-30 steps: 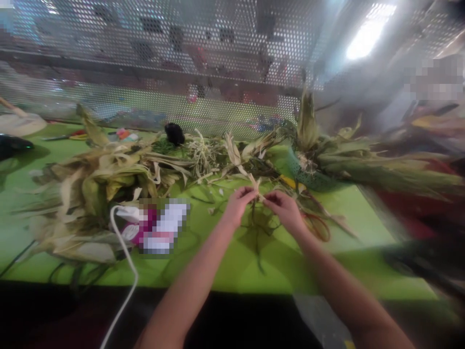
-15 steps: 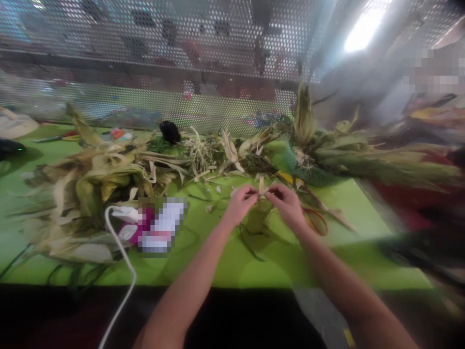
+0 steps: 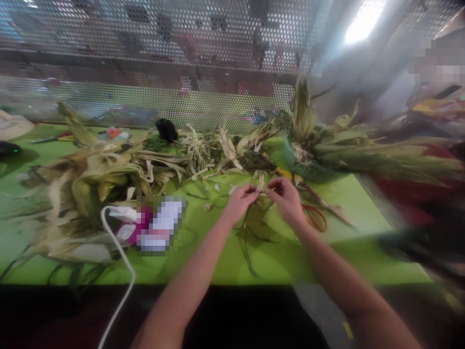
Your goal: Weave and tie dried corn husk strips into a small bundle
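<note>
Over the green table (image 3: 225, 261), my left hand (image 3: 240, 202) and my right hand (image 3: 286, 196) meet at the centre. Both pinch a small pale corn husk strip (image 3: 260, 184) that stands up between the fingertips. Dark green strands (image 3: 250, 232) hang from the husk piece down onto the table under my hands. The frame is blurred, so finer detail of the grip is unclear.
A big heap of corn husks (image 3: 94, 179) lies left, with a white cable (image 3: 123, 261) and a blurred packet beside it. A teal basket (image 3: 308, 169) with husks sits right. A black object (image 3: 166, 129) and a perforated metal screen (image 3: 181, 58) stand behind. Rubber bands (image 3: 315, 218) lie by my right hand.
My hands have stayed together on the husk strip, shifting slightly up and away. The view has drifted a little; the dangling strands have swung.
</note>
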{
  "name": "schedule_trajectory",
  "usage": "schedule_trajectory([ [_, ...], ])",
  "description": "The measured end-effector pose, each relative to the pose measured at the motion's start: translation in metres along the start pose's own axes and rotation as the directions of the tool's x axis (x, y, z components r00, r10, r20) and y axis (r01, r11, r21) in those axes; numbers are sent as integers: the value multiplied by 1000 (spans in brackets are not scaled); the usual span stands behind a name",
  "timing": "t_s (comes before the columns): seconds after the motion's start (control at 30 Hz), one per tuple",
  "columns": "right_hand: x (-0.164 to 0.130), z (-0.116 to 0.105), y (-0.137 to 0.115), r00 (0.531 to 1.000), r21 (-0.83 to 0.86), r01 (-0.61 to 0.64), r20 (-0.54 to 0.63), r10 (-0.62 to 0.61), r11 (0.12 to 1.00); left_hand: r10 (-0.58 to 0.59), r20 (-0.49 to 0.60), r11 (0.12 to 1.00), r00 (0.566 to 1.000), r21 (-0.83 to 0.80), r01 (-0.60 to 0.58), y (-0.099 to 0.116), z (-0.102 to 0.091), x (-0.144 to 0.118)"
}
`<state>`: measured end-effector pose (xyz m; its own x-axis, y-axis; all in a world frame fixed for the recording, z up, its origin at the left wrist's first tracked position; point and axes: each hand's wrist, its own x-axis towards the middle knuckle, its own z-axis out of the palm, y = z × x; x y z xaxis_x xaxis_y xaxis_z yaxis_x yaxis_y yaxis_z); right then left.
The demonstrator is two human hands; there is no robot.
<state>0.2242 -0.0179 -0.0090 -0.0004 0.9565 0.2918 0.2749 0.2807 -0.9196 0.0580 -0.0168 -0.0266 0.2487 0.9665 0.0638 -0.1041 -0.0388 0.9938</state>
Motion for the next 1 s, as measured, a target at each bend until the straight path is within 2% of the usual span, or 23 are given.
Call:
schedule_trajectory([
  [0.07,1,0,0,998,51,-35,57,32,998,-18,1,999,1000,-35,18,-1,1,0],
  [0.13,1,0,-1,993,41,-45,108,40,998,-16,13,1000,1000,9,16,-1,2,0],
  [0.23,-1,0,-2,992,-27,-23,125,26,999,-13,26,995,1000,102,10,3,2,-2],
  [0.33,-1,-1,1,992,-115,20,128,-5,993,-5,-11,991,1000,137,6,14,-10,-4],
  [0.47,6,-10,8,998,-164,60,20,-57,985,49,-174,994,984,101,-32,33,-38,-8],
  [0.5,9,-13,10,998,-155,53,-27,-58,986,47,-167,990,985,137,-25,36,-42,-9],
  [0.6,17,-24,14,990,-134,33,-130,-50,990,-41,7,916,999,400,35,37,-42,-12],
  [0.67,25,-28,16,994,-177,35,-97,-52,984,-84,133,814,987,581,-9,32,-34,-12],
  [0.7,30,-27,17,998,-224,46,-38,-56,974,-81,183,747,980,662,-61,28,-30,-11],
  [0.77,44,-19,18,990,-348,101,127,-59,932,-43,240,627,970,762,-160,22,-26,-9],
  [0.83,60,0,18,962,-461,176,268,-52,870,-5,264,563,964,798,-216,17,-25,-7],
  [0.93,84,38,19,953,-620,174,301,27,765,-7,272,557,962,800,-222,13,-28,-4],
  [1.0,94,63,20,965,-695,94,239,106,713,-27,276,580,961,787,-210,12,-30,-3],
])
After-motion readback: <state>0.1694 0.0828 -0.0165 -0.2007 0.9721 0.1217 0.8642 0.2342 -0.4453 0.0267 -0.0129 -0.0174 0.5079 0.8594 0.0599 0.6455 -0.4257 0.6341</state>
